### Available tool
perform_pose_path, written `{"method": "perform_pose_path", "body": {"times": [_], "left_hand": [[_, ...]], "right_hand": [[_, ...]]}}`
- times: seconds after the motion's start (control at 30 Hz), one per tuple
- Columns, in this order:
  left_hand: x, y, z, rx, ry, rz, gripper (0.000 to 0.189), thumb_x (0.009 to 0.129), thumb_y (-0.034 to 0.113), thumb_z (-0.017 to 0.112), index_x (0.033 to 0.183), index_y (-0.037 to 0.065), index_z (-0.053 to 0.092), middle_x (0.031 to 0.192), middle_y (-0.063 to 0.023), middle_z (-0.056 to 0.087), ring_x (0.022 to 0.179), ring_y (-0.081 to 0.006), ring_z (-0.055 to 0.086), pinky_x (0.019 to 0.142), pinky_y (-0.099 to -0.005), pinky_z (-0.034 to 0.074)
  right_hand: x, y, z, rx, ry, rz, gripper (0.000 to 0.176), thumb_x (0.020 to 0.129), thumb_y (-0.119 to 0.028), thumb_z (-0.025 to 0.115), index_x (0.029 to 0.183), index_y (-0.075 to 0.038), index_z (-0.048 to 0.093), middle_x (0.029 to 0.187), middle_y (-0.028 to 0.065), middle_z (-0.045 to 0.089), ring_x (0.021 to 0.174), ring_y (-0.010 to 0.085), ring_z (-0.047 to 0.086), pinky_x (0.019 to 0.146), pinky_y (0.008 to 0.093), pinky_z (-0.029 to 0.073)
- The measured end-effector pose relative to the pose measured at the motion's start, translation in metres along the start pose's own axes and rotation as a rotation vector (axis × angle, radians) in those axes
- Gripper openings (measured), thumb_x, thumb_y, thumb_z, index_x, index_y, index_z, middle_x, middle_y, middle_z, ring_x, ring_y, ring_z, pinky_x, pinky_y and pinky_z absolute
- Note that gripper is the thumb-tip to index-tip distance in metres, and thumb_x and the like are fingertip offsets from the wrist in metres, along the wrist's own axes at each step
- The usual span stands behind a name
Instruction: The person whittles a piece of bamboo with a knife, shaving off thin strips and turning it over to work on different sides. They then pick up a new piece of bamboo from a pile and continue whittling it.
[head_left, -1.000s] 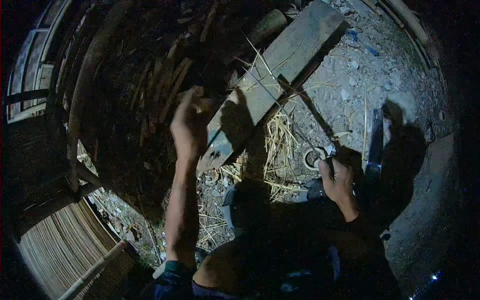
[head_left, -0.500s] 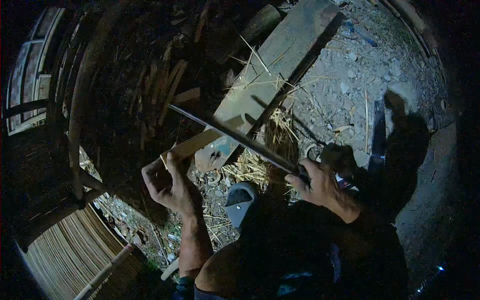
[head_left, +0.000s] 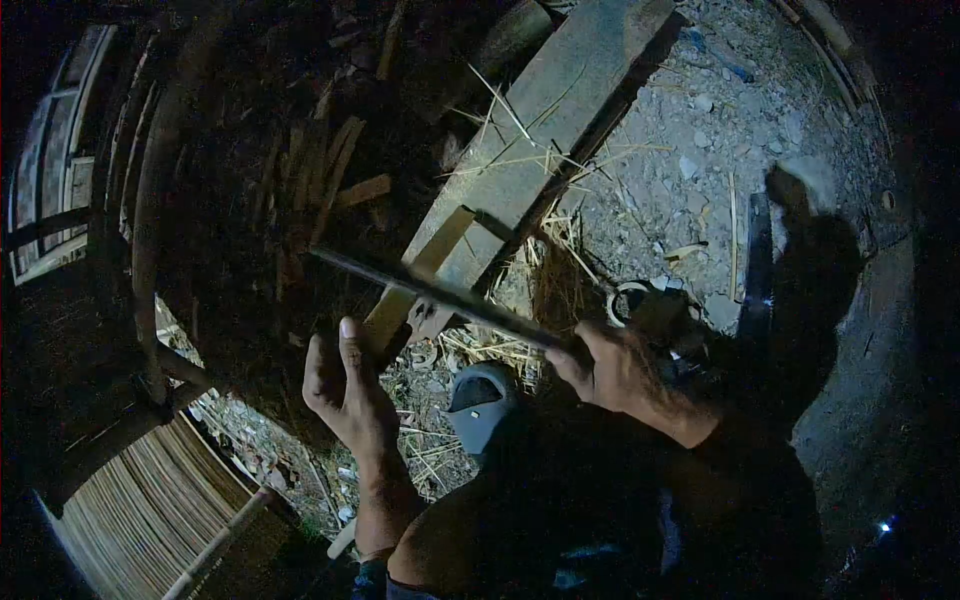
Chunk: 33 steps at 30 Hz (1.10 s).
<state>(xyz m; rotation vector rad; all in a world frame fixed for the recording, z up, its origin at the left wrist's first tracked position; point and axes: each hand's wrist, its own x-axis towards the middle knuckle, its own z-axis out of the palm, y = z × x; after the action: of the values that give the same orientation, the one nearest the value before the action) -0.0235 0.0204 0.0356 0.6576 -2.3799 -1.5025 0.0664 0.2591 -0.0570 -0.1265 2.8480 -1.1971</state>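
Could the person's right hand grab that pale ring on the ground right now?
Probably not straight away: the ring lies close beyond the right hand, its left side uncovered, but that hand grips a long, thin tool and would likely have to free its fingers.

Outdoor work spot (dim), with stony ground and plank.

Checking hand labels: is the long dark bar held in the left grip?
No, the right grip holds the bar; the left grip is at the wooden strip's near end.
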Motion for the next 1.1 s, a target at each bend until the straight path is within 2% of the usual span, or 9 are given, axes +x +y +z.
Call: {"method": "perform_pose_path", "body": {"times": [0.2,0.27,0.33,0.6,0.73,0.8,0.9,1.03,1.1], "left_hand": [[0.005,0.003,0.001,0.066,-0.054,0.084,0.029,0.097,0.021,0.061,0.076,0.003,0.052,0.075,0.0007,0.048,0.072,-0.0069,0.054,0.065,-0.0310,0.059],[0.006,0.004,0.000,-0.018,-0.076,0.036,0.029,0.097,0.020,0.061,0.076,0.003,0.051,0.075,0.0012,0.048,0.072,-0.0067,0.054,0.065,-0.0309,0.059],[0.008,0.007,0.001,-0.105,-0.090,-0.003,0.029,0.097,0.020,0.061,0.075,0.003,0.051,0.074,0.0017,0.048,0.071,-0.0065,0.053,0.065,-0.0308,0.059],[0.011,0.002,-0.008,0.107,-0.106,0.010,0.029,0.098,0.021,0.061,0.077,0.003,0.052,0.075,0.0021,0.048,0.071,-0.0049,0.049,0.069,-0.0294,0.053],[0.007,0.005,0.003,0.035,-0.034,0.073,0.029,0.097,0.023,0.062,0.077,0.003,0.053,0.073,0.0030,0.048,0.069,-0.0039,0.047,0.066,-0.0281,0.052],[0.007,0.010,0.005,-0.170,-0.021,-0.078,0.029,0.096,0.023,0.064,0.077,0.003,0.054,0.072,0.0030,0.049,0.069,-0.0037,0.048,0.065,-0.0287,0.054],[0.010,0.003,-0.002,-0.158,-0.058,-0.075,0.027,0.096,0.022,0.064,0.078,0.003,0.054,0.073,0.0028,0.049,0.070,-0.0048,0.051,0.067,-0.0304,0.056],[0.012,0.004,-0.005,-0.124,-0.132,0.022,0.027,0.096,0.022,0.064,0.078,0.003,0.054,0.074,0.0013,0.053,0.069,-0.0057,0.052,0.065,-0.0302,0.055],[0.012,0.016,-0.003,-0.152,-0.021,-0.185,0.027,0.094,0.021,0.066,0.077,0.003,0.057,0.074,0.0003,0.058,0.068,-0.0062,0.053,0.064,-0.0270,0.052]], "right_hand": [[0.005,0.004,0.000,0.082,0.123,-0.066,0.041,0.093,-0.038,0.062,0.079,0.000,0.058,0.047,0.0119,0.043,0.036,0.0247,0.044,0.036,0.0389,0.035],[0.012,0.008,0.000,0.101,-0.082,0.061,0.041,0.094,-0.037,0.061,0.077,-0.001,0.057,0.047,0.0115,0.042,0.035,0.0245,0.044,0.036,0.0397,0.034],[0.022,0.010,0.006,0.031,0.088,0.078,0.045,0.094,-0.041,0.059,0.073,-0.002,0.056,0.047,0.0122,0.043,0.035,0.0249,0.044,0.037,0.0404,0.035],[0.038,0.015,-0.012,-0.010,-0.103,0.212,0.048,0.093,-0.042,0.060,0.070,-0.001,0.055,0.048,0.0164,0.047,0.039,0.0316,0.052,0.040,0.0421,0.039],[0.033,0.017,-0.015,0.007,-0.041,0.155,0.046,0.091,-0.040,0.065,0.070,0.000,0.058,0.047,0.0167,0.046,0.039,0.0334,0.050,0.041,0.0421,0.040],[0.030,0.014,-0.023,0.029,-0.069,0.052,0.048,0.092,-0.042,0.064,0.070,0.001,0.059,0.046,0.0158,0.048,0.039,0.0300,0.052,0.041,0.0419,0.041],[0.053,0.023,-0.018,0.008,-0.093,0.252,0.049,0.092,-0.043,0.062,0.072,0.002,0.060,0.048,0.0163,0.050,0.041,0.0287,0.055,0.042,0.0415,0.043],[0.039,0.024,-0.032,-0.110,-0.195,0.198,0.048,0.093,-0.041,0.063,0.072,0.002,0.061,0.047,0.0168,0.051,0.041,0.0293,0.056,0.042,0.0411,0.043],[0.031,0.036,-0.030,-0.151,-0.069,0.205,0.049,0.093,-0.041,0.062,0.072,0.002,0.061,0.047,0.0163,0.050,0.040,0.0291,0.055,0.043,0.0415,0.044]]}}
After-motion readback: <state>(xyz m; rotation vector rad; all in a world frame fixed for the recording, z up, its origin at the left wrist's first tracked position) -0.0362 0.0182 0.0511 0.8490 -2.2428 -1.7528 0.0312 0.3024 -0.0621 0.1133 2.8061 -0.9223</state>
